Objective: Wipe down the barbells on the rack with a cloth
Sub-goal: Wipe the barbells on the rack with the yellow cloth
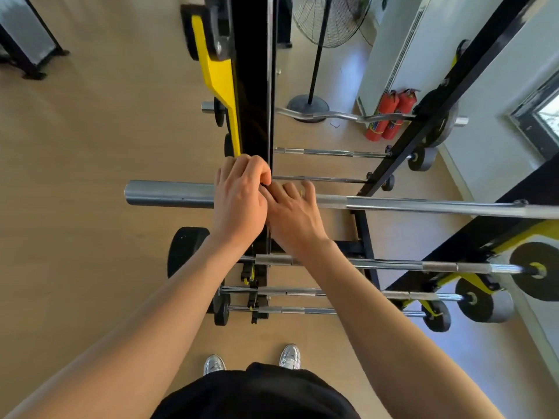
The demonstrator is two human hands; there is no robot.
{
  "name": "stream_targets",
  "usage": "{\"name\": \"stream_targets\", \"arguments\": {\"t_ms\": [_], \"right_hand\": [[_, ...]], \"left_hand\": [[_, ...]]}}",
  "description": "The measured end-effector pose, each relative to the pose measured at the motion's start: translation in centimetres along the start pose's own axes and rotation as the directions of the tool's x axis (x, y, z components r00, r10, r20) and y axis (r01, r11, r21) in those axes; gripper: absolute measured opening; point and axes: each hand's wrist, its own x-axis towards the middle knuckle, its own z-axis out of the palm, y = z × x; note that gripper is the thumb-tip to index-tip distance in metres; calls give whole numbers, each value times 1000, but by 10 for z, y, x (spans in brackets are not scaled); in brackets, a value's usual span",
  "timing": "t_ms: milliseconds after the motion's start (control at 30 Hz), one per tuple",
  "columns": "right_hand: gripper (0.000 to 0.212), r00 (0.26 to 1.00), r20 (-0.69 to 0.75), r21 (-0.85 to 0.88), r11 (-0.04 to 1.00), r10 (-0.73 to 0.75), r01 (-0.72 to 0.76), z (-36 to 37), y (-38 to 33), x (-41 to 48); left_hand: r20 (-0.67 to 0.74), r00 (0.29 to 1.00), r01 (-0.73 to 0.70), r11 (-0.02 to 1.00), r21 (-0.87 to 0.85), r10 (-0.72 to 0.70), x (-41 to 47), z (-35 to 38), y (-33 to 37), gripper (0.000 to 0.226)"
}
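The top barbell [423,207] lies across the black rack upright [254,101], with its thick grey sleeve [169,193] sticking out to the left. My left hand [239,195] sits on the bar right at the upright. Its fingers are curled over the far side, and thumb and forefinger meet at a small dark part there. My right hand [292,213] touches the left one and rests on the bar just right of the upright, fingers spread over it. A thin yellow sliver [301,192] shows under its fingers. No cloth is plainly visible.
Further barbells [378,264] lie on lower rungs, and more, including a curl bar [341,117], lie beyond the top bar. Black weight plates [184,252] sit on their ends. A standing fan [314,55] and two red fire extinguishers [387,116] stand by the wall. My feet [289,356] are on the wooden floor.
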Motion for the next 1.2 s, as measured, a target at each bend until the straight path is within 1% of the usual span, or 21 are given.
{"name": "stream_targets", "arguments": {"t_ms": [100,233,300,333,367,400,500,533,600,700,767,833,933,1000,1067,1133,1200], "right_hand": [[62,998,-14,-43,997,59,-59,-9,42,-23],[53,980,-23,-62,978,198,-199,-20,108,-64],[45,960,19,-68,958,280,-278,-23,113,-67],[41,955,42,-68,954,295,-292,-24,107,-61],[39,960,64,-59,961,274,-270,-24,95,-52],[39,972,83,-40,975,221,-218,-22,81,-42],[39,997,70,52,998,24,-28,-18,39,-10],[36,998,69,60,998,-16,12,-20,31,-1],[28,993,108,54,998,-47,41,-26,27,6],[29,995,91,118,993,-37,26,-31,46,-3],[25,996,82,116,992,41,-51,-31,75,-19],[15,985,84,44,987,148,-152,-33,110,-37],[16,953,133,-75,962,272,-264,-41,132,-43],[14,940,208,-107,961,271,-254,-43,120,-28],[14,946,250,-69,979,205,-193,-41,92,-9],[11,966,229,-9,992,125,-126,-32,67,2],[8,976,194,2,995,95,-97,-23,59,1]], "left_hand": [[42,998,-41,999,-18,42,8,6,12,20],[137,989,-49,998,-42,55,2,15,20,19],[149,988,-24,999,-39,29,-5,20,21,18],[139,990,2,999,-43,4,-8,22,22,17],[122,992,34,998,-55,-27,-10,24,24,17],[100,993,63,995,-72,-56,-12,25,26,19],[47,994,100,989,-112,-96,-10,27,32,28],[34,994,107,987,-116,-103,-8,26,35,30],[12,992,129,984,-119,-128,-4,25,39,31],[20,990,144,983,-118,-142,1,28,37,30],[73,988,147,984,-105,-139,0,33,31,32],[151,978,152,986,-61,-142,-4,38,26,36],[196,972,143,989,-42,-132,-7,42,23,40],[219,967,153,985,-83,-132,-3,46,24,39],[233,965,155,980,-126,-122,3,49,28,38],[219,970,148,973,-176,-108,10,55,32,37],[204,973,145,969,-199,-104,14,60,38,37]]}}
